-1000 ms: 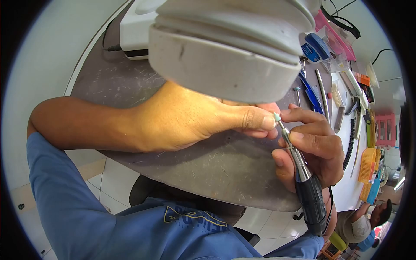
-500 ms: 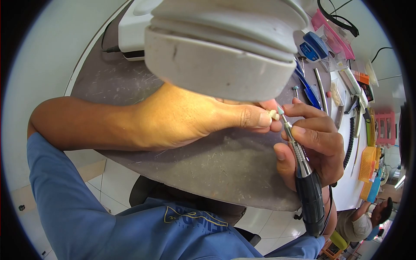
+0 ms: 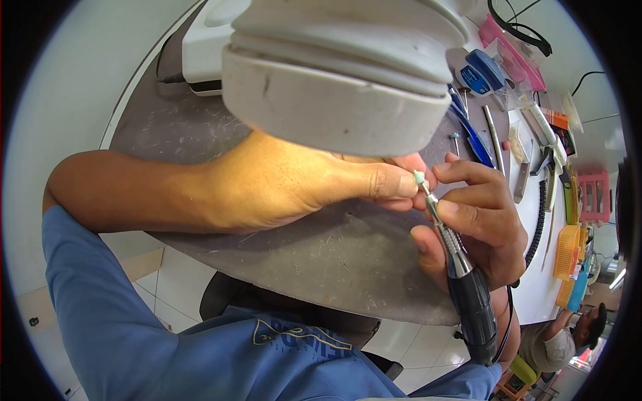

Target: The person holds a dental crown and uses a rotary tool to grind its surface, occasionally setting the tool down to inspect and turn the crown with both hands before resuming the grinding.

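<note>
Under the lamp, my left hand (image 3: 287, 177) is closed, pinching a small cream tooth-like piece between thumb and fingers. That piece is now mostly hidden behind the stone tip and the fingertips. My right hand (image 3: 488, 224) grips a rotary handpiece (image 3: 472, 304), silver at the front and black at the rear, slanting up to the left. Its pale green grinding stone (image 3: 419, 177) overlaps the left thumb tip and the piece in this view. Fingertips of both hands are close together there.
A white lamp head (image 3: 334, 100) hangs low over the left hand, above the grey desk (image 3: 321, 267). Blue tweezers-like tool (image 3: 476, 144), metal rods and a pink tray (image 3: 511, 57) lie at right. Orange baskets (image 3: 568, 250) stand farther off. Another person (image 3: 552, 344) sits at lower right.
My right hand and the handpiece have shifted slightly left, bringing the stone from the piece's right side to over it at the thumb tip. My left hand has barely moved.
</note>
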The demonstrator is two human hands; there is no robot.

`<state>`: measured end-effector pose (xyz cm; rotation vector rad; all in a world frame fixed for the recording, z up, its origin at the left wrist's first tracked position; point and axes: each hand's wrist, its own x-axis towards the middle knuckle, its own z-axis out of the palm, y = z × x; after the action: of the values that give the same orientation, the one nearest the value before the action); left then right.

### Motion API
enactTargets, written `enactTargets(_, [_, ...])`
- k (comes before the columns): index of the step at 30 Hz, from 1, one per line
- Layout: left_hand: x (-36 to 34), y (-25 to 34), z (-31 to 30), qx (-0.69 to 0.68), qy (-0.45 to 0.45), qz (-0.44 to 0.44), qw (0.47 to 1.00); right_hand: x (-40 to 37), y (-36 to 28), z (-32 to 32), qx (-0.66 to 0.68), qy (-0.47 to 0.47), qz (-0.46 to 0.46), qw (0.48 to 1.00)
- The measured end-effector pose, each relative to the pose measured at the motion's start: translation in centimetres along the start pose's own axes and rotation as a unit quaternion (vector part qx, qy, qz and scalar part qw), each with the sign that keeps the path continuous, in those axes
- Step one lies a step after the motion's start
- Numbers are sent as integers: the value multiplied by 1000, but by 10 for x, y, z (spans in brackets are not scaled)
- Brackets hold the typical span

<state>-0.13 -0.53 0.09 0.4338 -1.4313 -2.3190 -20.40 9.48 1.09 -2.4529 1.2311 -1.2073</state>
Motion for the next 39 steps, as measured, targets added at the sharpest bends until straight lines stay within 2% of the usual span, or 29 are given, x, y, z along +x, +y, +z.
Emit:
enactTargets(9, [2, -2, -2, 14, -17, 5, 1000, -3, 4, 0, 17, 22, -2, 1000])
enactTargets(11, [3, -6, -1, 68, 0, 55, 996, -4, 4, 1, 21, 27, 1, 999])
enactTargets(17, [2, -1, -1, 47, 0, 8, 999, -2, 3, 1, 19, 22, 1, 1000])
enactTargets(20, [2, -6, 3, 21, 53, 27, 998, -2, 4, 2, 28, 24, -5, 999])
enactTargets(24, [4, -8, 2, 31, 39, 48, 998, -1, 2, 4, 37, 19, 12, 999])
enactTargets(26, [4, -9, 1, 37, 35, 55, 997, 2, 5, 7, 24, 61, -33, 997])
enactTargets(36, [2, -6, 2, 47, 48, 31, 997, 1, 5, 7, 23, 66, -37, 997])
enactTargets(38, [2, -5, 3, 51, 54, 25, 997, -2, 0, 1, 26, -5, -8, 1000])
enactTargets(39, [2, -5, 3, 51, 54, 25, 997, -2, 1, 2, 26, -5, -8, 1000])
